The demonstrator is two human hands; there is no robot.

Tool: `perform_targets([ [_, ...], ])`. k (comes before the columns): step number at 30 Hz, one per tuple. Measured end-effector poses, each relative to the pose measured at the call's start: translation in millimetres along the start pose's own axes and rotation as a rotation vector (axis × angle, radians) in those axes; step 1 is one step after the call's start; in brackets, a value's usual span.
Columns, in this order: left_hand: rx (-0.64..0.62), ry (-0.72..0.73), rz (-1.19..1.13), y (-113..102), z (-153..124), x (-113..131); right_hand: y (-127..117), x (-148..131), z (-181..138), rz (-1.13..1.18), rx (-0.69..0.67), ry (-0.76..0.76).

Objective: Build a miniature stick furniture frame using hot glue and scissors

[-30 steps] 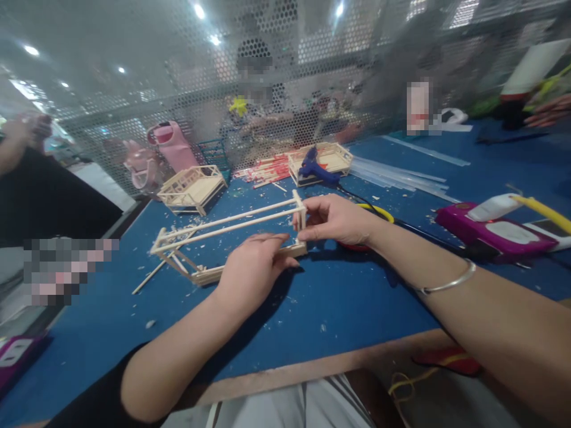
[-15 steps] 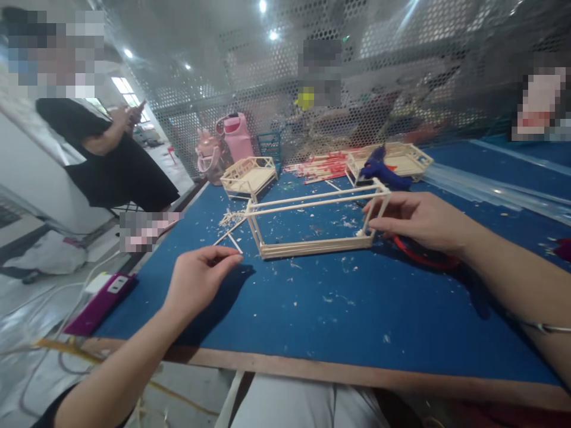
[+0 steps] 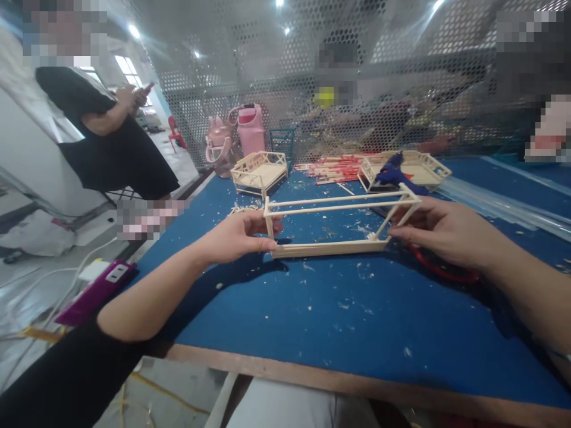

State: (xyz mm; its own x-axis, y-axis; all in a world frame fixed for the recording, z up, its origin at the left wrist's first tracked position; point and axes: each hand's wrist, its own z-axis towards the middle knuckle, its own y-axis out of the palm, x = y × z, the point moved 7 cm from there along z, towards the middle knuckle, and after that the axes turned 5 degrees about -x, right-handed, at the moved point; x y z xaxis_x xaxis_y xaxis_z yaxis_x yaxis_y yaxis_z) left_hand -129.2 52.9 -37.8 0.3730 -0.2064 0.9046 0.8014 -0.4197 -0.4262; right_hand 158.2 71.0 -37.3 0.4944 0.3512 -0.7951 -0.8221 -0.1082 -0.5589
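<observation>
At frame centre on the blue desk (image 3: 312,321), the wooden stick frame (image 3: 339,229) is gripped at both ends: left hand (image 3: 238,238) pinching one corner post, right hand (image 3: 439,232) the other. This looks like steadying mid-assembly; any further move calls for light, even pressure.

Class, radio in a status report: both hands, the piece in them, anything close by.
Left hand and right hand grip opposite ends of stick frame. Frame at blue table. Blue glue gun behind; red cable under right hand.
</observation>
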Motion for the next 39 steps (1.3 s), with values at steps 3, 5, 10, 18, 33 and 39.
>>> perform_targets([
  [3,0.008,-0.019,-0.086,-5.8,6.4,-6.3,3.8,-5.4,-8.9,-0.306,-0.108,0.073],
  [5,0.016,-0.016,-0.110,-4.8,7.1,-9.3,26.9,-21.5,-20.5,-0.486,-0.342,0.012],
  [10,0.021,-0.016,-0.181,-0.2,4.3,-15.0,91.0,-95.7,-30.3,-0.501,-0.308,-0.540],
  [18,0.027,-0.004,-0.259,2.5,2.4,-23.8,144.5,-88.0,1.4,-0.491,-0.077,-0.667],
  [33,0.064,-0.003,-0.264,1.5,2.3,-25.6,141.2,-85.5,-0.8,-0.427,-0.076,-0.669],
  [39,0.070,0.000,-0.252,1.8,3.0,-25.2,141.7,-84.3,-0.1,-0.434,-0.081,-0.640],
])
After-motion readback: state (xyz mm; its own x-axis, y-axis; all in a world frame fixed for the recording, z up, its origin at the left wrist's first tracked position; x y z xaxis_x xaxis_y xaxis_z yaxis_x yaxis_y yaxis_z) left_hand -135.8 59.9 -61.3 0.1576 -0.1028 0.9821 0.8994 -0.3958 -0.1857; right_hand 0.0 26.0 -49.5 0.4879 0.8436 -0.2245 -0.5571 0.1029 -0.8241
